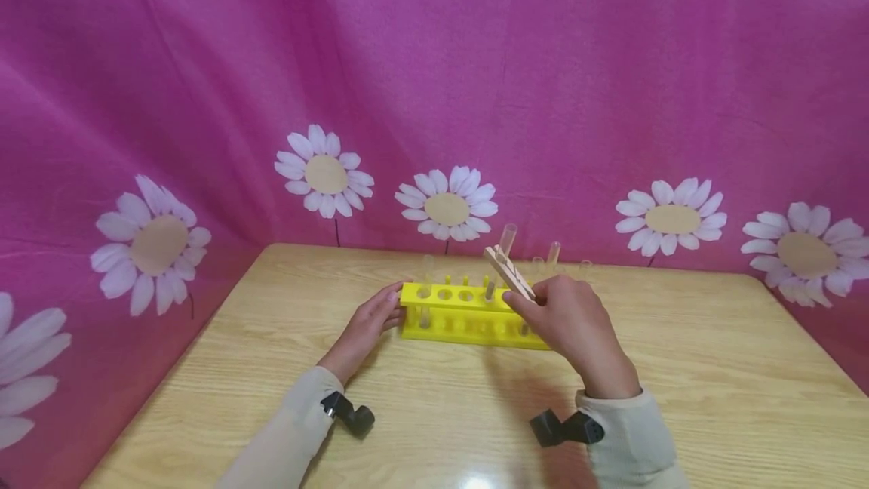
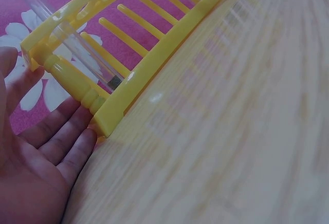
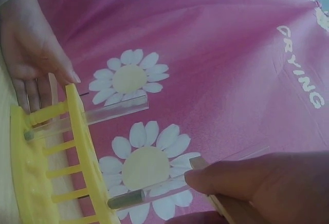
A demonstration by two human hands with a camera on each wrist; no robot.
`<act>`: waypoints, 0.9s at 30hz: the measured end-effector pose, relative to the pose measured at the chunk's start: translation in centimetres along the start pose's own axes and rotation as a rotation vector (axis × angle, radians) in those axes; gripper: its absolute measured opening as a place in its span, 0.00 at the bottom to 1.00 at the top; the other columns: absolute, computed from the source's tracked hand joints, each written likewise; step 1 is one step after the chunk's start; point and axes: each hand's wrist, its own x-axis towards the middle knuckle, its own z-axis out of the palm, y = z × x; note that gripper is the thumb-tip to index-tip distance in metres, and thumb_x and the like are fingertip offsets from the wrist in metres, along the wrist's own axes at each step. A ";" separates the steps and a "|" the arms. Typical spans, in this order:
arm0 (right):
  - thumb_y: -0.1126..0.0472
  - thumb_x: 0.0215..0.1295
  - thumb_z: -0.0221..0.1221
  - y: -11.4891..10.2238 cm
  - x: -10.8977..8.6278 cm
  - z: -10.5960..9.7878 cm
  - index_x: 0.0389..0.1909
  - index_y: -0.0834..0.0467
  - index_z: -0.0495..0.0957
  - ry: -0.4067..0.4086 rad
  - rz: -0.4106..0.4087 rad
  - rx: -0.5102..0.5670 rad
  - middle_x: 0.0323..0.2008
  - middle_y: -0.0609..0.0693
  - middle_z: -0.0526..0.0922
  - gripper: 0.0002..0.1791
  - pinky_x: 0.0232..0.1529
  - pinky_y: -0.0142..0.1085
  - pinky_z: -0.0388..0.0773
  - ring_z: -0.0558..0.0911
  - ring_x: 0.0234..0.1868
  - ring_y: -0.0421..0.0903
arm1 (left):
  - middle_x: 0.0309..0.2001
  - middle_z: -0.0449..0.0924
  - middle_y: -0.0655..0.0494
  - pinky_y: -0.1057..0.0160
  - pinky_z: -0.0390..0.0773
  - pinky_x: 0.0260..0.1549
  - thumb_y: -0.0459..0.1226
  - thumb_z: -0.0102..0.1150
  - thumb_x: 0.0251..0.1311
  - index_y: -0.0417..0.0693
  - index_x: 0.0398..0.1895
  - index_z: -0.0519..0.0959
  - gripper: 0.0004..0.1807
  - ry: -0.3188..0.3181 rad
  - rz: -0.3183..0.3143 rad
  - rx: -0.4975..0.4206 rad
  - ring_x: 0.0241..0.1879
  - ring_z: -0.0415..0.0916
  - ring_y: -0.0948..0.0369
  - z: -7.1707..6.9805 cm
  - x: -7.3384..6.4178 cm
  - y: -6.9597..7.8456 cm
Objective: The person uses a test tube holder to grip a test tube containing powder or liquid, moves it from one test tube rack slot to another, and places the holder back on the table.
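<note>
A yellow test tube rack (image 1: pixel 434 305) stands on the table, running left to right. My left hand (image 1: pixel 366 321) rests against its left end; in the left wrist view the fingertips touch the end post and base, fingers nearly straight. My right hand (image 1: pixel 577 323) pinches a wooden test tube holder (image 1: pixel 505 270) above the rack. Clamped in the holder is a slightly tilted glass test tube (image 1: pixel 509 234). Its dark-filled bottom (image 3: pixel 126 200) is at the rack's top plate in the right wrist view; whether it is inside a hole I cannot tell.
One test tube (image 2: pixel 87 49) with dark matter at its bottom stands in the rack's left end hole. Several more tubes, among them one glass tube (image 1: pixel 554 252), rise at the right end, partly behind my right hand. A pink flowered cloth (image 1: pixel 543 96) hangs behind the wooden table (image 1: pixel 271 308).
</note>
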 end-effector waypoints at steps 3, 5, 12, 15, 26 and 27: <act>0.42 0.63 0.61 -0.1 0.0 -0.2 0.15 0.56 0.78 0.002 0.006 -0.004 0.12 0.47 0.66 0.25 0.16 0.34 0.59 0.65 0.16 0.44 | 0.65 0.68 0.43 0.49 0.67 0.64 0.50 0.37 0.76 0.50 0.73 0.61 0.27 -0.010 -0.010 -0.019 0.61 0.69 0.47 0.1 -0.2 0.7; 0.42 0.63 0.61 -0.2 -0.1 -0.3 0.15 0.56 0.78 0.001 0.012 -0.005 0.12 0.47 0.67 0.25 0.16 0.34 0.59 0.65 0.17 0.44 | 0.65 0.68 0.43 0.48 0.66 0.64 0.48 0.36 0.76 0.49 0.73 0.61 0.27 -0.020 -0.020 -0.024 0.61 0.69 0.46 0.2 -0.6 1.5; 0.41 0.63 0.60 -0.1 -0.3 -0.8 0.19 0.57 0.81 0.018 0.001 0.010 0.13 0.47 0.69 0.24 0.16 0.34 0.61 0.66 0.17 0.45 | 0.64 0.69 0.43 0.47 0.67 0.64 0.46 0.36 0.77 0.48 0.72 0.62 0.26 -0.024 -0.016 0.001 0.61 0.70 0.47 0.3 -1.2 2.8; 0.40 0.63 0.59 0.1 -0.4 -1.2 0.18 0.56 0.81 0.023 -0.001 0.027 0.13 0.48 0.71 0.25 0.15 0.34 0.62 0.67 0.16 0.45 | 0.64 0.69 0.43 0.48 0.67 0.63 0.48 0.37 0.76 0.49 0.72 0.62 0.26 -0.011 -0.006 -0.010 0.61 0.70 0.47 0.3 -0.7 1.8; 0.39 0.64 0.58 1.0 -1.0 -2.9 0.22 0.57 0.83 0.057 -0.022 0.028 0.16 0.48 0.78 0.26 0.17 0.36 0.64 0.70 0.18 0.47 | 0.63 0.71 0.46 0.50 0.69 0.63 0.53 0.38 0.74 0.51 0.72 0.62 0.29 -0.009 -0.007 0.000 0.60 0.71 0.49 0.2 -0.2 0.6; 0.38 0.64 0.58 1.1 -1.1 -3.1 0.22 0.57 0.82 0.062 -0.021 0.029 0.16 0.48 0.77 0.26 0.16 0.36 0.65 0.70 0.17 0.47 | 0.63 0.70 0.45 0.49 0.68 0.63 0.52 0.37 0.75 0.51 0.72 0.62 0.28 -0.011 -0.006 -0.004 0.60 0.71 0.49 0.1 -0.2 0.7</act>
